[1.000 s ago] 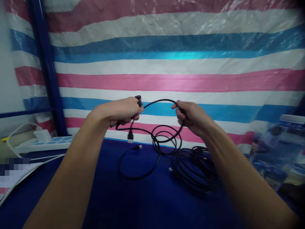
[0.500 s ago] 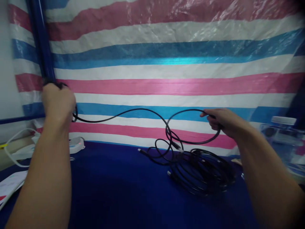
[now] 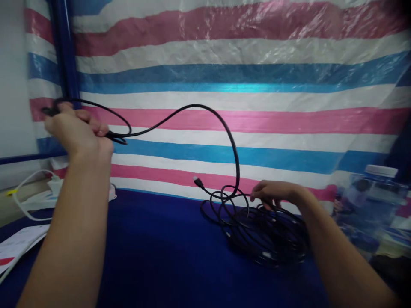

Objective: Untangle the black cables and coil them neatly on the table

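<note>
Raised at the left, my left hand (image 3: 78, 128) is closed round a looped part of a black cable (image 3: 195, 105). The cable arches from it across to the tangled pile of black cables (image 3: 269, 239) on the blue table. My right hand (image 3: 272, 193) is at the top of that pile, with its fingers bent down; what lies under the fingertips is too blurred to make out. A connector (image 3: 198, 182) with a light metal tip sticks up at the pile's left side.
On the left are a white power strip (image 3: 38, 201) with a plug and white cord, and papers (image 3: 22, 244). A large clear bottle (image 3: 369, 205) with a white cap stands at the right. Striped plastic sheeting (image 3: 205, 51) hangs behind the blue table (image 3: 154, 256).
My right hand has moved down and left to the pile and no longer holds up the cable loop. My left hand has turned, and the cable now arches higher between the hands.
</note>
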